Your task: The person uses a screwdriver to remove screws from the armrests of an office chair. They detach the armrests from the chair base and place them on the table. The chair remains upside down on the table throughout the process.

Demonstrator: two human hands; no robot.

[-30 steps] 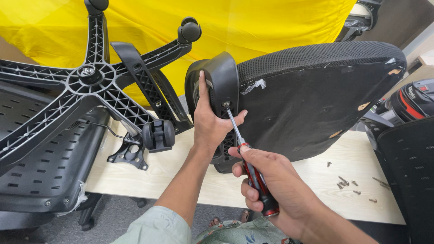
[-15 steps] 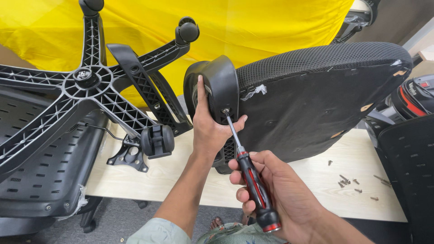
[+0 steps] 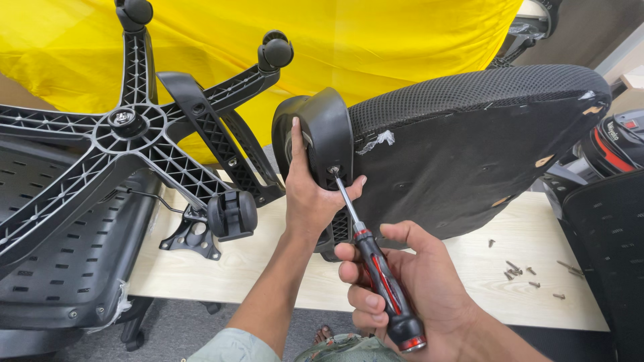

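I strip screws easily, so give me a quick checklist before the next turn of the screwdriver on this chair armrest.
1. Screwdriver tip in the screw on the armrest: ok.
2. Right hand wraps the handle fully: ok.
3. Left hand steadies the armrest: ok.
4. Left thumb clear of the shaft: not ok, it lies right beside it.
5. Tip fully seated in the screw head: cannot tell.
6. Loose screws on the table, away from the edge: ok.

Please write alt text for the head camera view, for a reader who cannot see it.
The right hand drives a red-and-black screwdriver into a black armrest that the left hand steadies against an upturned chair seat. Loose screws lie on the table.
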